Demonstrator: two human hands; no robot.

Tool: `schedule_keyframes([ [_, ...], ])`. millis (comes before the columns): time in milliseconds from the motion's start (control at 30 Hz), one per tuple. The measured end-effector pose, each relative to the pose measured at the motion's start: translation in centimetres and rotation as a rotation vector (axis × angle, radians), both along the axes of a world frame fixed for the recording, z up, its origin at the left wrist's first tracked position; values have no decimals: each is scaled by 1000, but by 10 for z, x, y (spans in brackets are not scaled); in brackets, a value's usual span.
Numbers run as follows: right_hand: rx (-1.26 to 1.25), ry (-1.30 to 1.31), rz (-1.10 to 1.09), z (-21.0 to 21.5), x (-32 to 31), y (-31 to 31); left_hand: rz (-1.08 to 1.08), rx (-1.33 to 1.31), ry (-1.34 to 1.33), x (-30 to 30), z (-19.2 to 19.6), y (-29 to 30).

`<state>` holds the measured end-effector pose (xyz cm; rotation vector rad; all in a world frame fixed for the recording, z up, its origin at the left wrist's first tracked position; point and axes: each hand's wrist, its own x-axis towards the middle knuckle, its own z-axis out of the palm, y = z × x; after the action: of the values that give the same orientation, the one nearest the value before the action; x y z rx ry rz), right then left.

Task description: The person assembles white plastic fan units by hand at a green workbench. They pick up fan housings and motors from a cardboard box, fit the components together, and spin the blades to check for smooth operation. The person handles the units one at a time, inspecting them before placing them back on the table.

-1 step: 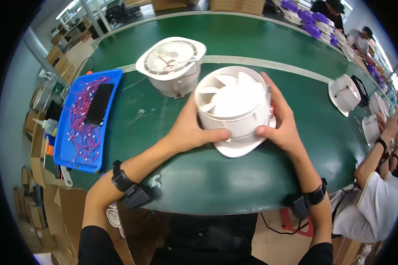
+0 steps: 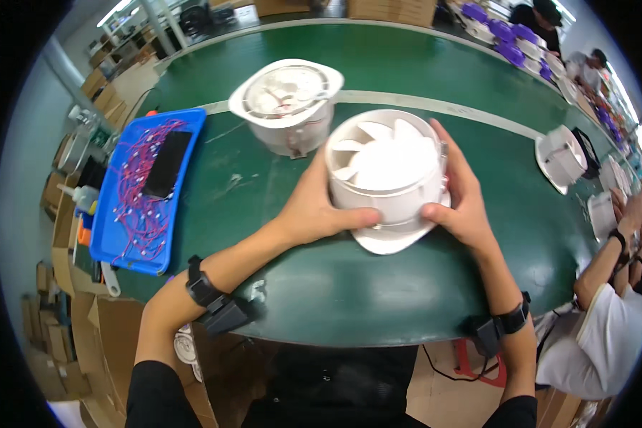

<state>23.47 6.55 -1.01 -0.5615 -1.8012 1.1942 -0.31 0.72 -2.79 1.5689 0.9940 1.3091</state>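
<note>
A white plastic fan (image 2: 392, 160) in a round housing, with a wide flange at its lower end, sits between my hands above the green table's near half. Its blades face up toward me. My left hand (image 2: 314, 203) grips its left side, the thumb laid across the front. On the opposite side my right hand (image 2: 458, 196) is wrapped round the housing, thumb also at the front. Whether the flange rests on the table is unclear. Just beyond my left hand stands a second white fan housing (image 2: 289, 107), flange side up, with thin red wires showing.
A blue tray (image 2: 110, 232) at the left holds pink-purple wires (image 2: 137, 214) and a black phone-like slab (image 2: 167, 167). Another white housing (image 2: 562, 157) lies tilted at the right of the green table (image 2: 349, 292). A co-worker's arm (image 2: 606, 260) reaches in at the far right.
The whole scene sits slightly further right in the picture. Both hands keep the same hold on the fan.
</note>
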Motion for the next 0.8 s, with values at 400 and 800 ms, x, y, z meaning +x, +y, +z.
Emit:
schedule_keyframes([
  [400,-264,128,107,-7,1,0,-172,-214,-479,-1,5,-7],
  [800,-590,133,65,-46,28,6,-196,-243,-507,2,0,-4],
])
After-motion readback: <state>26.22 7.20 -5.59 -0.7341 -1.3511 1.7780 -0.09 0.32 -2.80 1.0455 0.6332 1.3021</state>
